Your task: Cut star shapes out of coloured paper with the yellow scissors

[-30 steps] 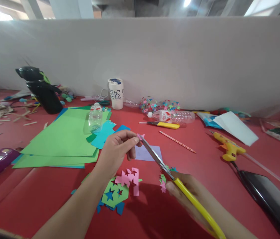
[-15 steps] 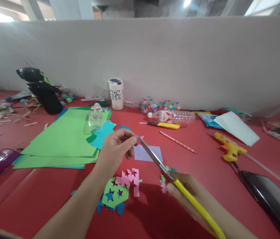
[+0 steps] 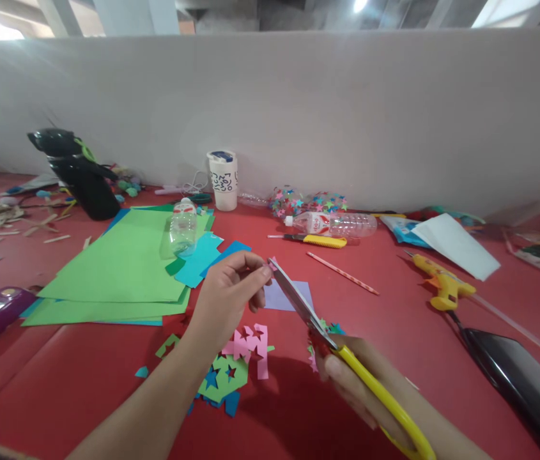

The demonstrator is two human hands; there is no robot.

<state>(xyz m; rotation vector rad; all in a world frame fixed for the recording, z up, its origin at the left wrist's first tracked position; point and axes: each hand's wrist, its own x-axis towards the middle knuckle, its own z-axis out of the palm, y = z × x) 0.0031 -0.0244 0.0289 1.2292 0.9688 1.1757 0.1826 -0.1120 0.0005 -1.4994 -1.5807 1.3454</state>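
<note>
Between thumb and fingers, my left hand (image 3: 236,281) pinches a small pink paper piece (image 3: 273,262), mostly hidden by the fingertips. My right hand (image 3: 353,377) grips yellow-handled scissors (image 3: 375,390), whose blade tips touch or nearly touch that piece. Beneath my hands lie a pink paper scrap (image 3: 250,344) with star-shaped holes and a green scrap (image 3: 225,381) with similar holes over blue scraps. Small cut paper stars (image 3: 334,328) are heaped beside the right hand, partly covered by it. A lilac paper sheet (image 3: 289,296) lies behind the blades.
Green sheets (image 3: 121,262) and a clear bottle (image 3: 183,229) are at left. Farther back are a cup (image 3: 223,181), a lying bottle (image 3: 331,225) and a yellow cutter (image 3: 323,241). A glue gun (image 3: 442,281) and black phone-like object (image 3: 519,377) are at right.
The left hand has shifted slightly right, with the pink piece turned at the blade tips. My right hand's fingers have shifted on the scissors' handles.
</note>
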